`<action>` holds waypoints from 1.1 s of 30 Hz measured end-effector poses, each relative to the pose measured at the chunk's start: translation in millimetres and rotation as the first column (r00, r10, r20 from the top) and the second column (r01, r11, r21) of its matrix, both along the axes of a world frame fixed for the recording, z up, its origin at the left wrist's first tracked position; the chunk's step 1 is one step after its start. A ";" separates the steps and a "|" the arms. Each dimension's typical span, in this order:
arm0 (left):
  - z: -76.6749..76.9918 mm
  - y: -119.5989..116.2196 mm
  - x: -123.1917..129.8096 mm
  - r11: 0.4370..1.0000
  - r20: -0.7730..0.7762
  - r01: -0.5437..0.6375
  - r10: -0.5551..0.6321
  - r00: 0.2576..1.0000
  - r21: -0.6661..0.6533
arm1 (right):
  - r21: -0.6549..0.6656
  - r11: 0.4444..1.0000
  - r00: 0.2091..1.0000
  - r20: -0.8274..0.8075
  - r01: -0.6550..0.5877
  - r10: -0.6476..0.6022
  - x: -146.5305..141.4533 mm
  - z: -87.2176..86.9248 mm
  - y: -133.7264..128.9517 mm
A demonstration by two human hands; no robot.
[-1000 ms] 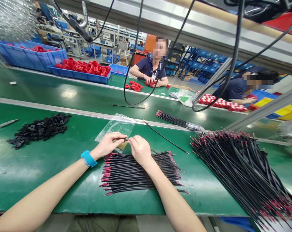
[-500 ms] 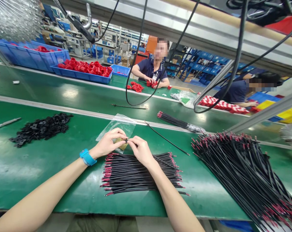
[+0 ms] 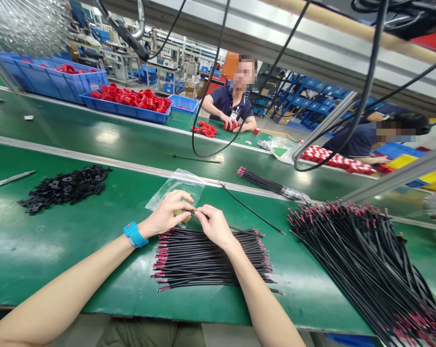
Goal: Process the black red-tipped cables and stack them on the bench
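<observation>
Over the bench my hands meet fingertip to fingertip at a small dark piece (image 3: 192,212), too small to name. The thumb and index finger of my left hand (image 3: 170,212) close toward it from the left. My right hand (image 3: 215,224) pinches at its right side, and a black cable (image 3: 239,229) seems to run out from behind this hand. Beneath and behind the left fingers is a clear plastic bag (image 3: 162,190) with something yellowish in it. Just below my hands lies a row of black cables (image 3: 199,262) with red ends, partly covered by my right forearm.
A heap of flat black parts (image 3: 68,188) lies left, a large pile of cables (image 3: 358,260) right. One loose cable (image 3: 252,207) and a wrapped bundle (image 3: 264,180) lie beyond. Across the bench, a person (image 3: 235,103) handles red parts beside blue bins (image 3: 131,112). Black cords (image 3: 194,130) hang overhead.
The view has shifted slightly. My left index finger arches a little wider from the thumb, and the cable by my right hand lies at a flatter angle. Both hands stay together.
</observation>
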State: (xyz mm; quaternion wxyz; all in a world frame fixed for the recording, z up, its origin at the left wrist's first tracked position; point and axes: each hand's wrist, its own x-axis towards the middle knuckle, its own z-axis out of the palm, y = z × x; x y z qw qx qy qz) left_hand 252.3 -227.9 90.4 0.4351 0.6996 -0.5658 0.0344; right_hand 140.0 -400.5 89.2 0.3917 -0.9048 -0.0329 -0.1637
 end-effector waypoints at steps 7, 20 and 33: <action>0.5 -0.2 -1.2 1.000 0.048 0.001 -0.001 0.999 -0.004 | 0.160 0.987 0.993 -0.114 -0.018 0.036 1.6 1.5 -2.2; -10.1 2.5 15.1 0.941 -0.109 -0.334 0.326 0.939 -0.060 | -0.494 0.763 0.901 0.109 0.416 -0.421 19.0 26.2 -81.6; -20.3 9.1 37.8 0.913 -0.124 -0.402 0.391 0.912 -0.075 | -0.692 0.667 0.828 -0.180 0.278 -0.532 50.4 -20.5 -122.8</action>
